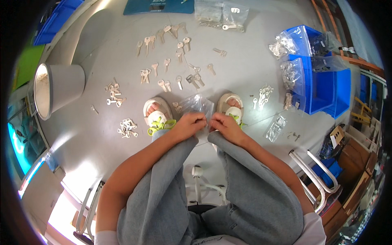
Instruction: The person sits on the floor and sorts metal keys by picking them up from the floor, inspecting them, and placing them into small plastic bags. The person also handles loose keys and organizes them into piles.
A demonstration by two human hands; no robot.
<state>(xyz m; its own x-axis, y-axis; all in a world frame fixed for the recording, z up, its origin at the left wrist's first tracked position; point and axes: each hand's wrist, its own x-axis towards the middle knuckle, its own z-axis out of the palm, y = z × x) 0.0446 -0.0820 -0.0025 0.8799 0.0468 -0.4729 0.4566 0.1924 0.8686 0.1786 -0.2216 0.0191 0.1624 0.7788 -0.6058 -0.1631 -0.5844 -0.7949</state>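
Seen from the head camera, a seated person's left hand (191,123) and right hand (222,123) pinch the mouth of a small clear plastic bag (197,104) between the knees, above sandalled feet. Loose key blanks (179,61) lie scattered across the grey floor (245,65) beside blue bins (326,87) and a grey bucket (59,87). A slipped pinch could likely spill the bag's contents among them.

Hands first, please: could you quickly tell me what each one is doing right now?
Left hand: closed, pinching the edge of the clear plastic bag.
Right hand: closed, pinching the same bag's edge beside the left.
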